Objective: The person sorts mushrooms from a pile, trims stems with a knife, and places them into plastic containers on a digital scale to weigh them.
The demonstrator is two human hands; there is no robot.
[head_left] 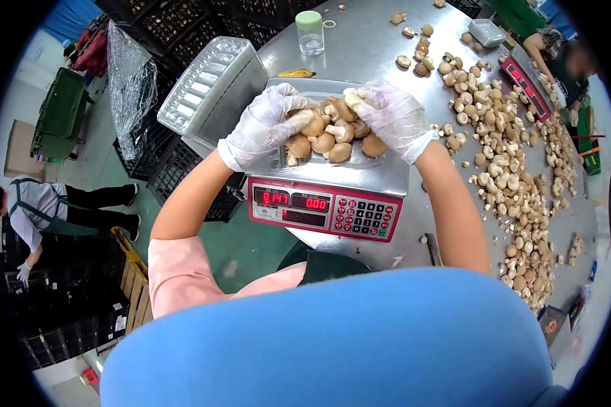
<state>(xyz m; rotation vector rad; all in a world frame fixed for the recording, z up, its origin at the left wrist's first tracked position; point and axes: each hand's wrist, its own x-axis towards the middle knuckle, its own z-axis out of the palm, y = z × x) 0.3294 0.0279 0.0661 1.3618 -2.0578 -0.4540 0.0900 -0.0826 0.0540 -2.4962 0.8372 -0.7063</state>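
Hidden/cut off: the clear plastic punnet tray [360,160] on the scale is mostly covered by both hands and the heap in it; only bits of front rim show. Blue fabric mass at bottom of frame blocks the person's lap and the table's near edge. Fisheye border blacks out the corners. Scale display digits red but too small to trust. Co-worker at top right is blurred, partly cut by the frame edge.

Containers: the tray holds a pile of tan-brown button mushrooms [326,136], heaped above the rim. It sits on the pan of a grey digital weighing scale with red front panel & keypad [326,207]. Left hand [265,125], in a thin whitish disposable glove, is curled over the left side of the pile, fingers bent around a few mushrooms. Right hand [390,115], same glove, cupped on the right side, fingers closed on one pale mushroom at top.

Stack of empty clear plastic trays [207,85] just left of the scale. Clear jar w/ green lid [310,32] behind, near a yellow object, unclear what. Loose mushrooms spread across the grey metal table [366,47] to the right, well apart from scale. Black crates [163,27] on floor at left; another person in green apron [37,207] bends there.
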